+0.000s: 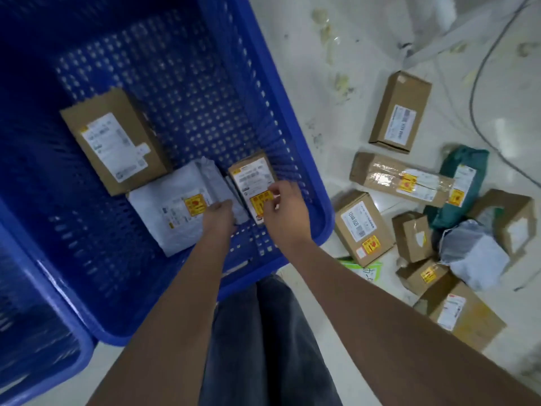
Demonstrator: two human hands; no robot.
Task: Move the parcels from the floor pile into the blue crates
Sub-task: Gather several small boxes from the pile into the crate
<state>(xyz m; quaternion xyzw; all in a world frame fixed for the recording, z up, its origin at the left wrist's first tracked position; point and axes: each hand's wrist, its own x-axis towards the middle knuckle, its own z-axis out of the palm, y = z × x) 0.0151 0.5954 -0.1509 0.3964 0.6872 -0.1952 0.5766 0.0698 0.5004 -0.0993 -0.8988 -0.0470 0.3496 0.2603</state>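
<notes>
Pale, stained floor (366,48). Placing step: small box (251,177), lower centre of the perforated blue crate (319,206), is pinched by the right hand (285,208); left hand (220,213) grips the crinkled grey mailer (172,212). Rigid carton (112,139) sits upper left. Next: let go, reach right to the floor pile (433,230) (cardboard, soft bags).

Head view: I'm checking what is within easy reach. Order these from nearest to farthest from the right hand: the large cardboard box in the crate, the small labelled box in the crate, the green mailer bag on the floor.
1. Small labelled box, in the crate, under the right hand.
2. Large cardboard box, in the crate, to the left.
3. Green mailer bag, on the floor, far right.
</notes>
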